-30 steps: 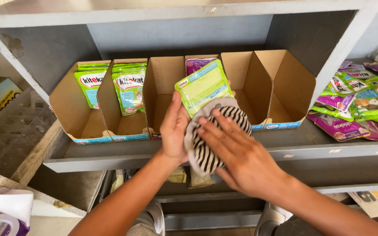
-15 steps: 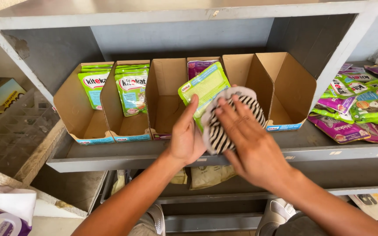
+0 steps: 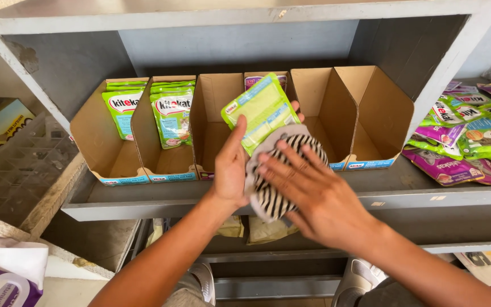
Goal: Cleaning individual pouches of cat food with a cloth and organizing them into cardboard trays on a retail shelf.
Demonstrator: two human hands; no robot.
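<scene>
The left hand (image 3: 231, 170) pinches a green pouch (image 3: 261, 111) by its lower edge, held up in front of the cardboard boxes (image 3: 370, 113) on the grey shelf (image 3: 154, 199), while the right hand (image 3: 313, 196) lies flat and open, pressing a striped cloth (image 3: 279, 193) against it. Honestly that grip looks thin, so a hard rub could slide the pouch out or knock a box crooked.
</scene>
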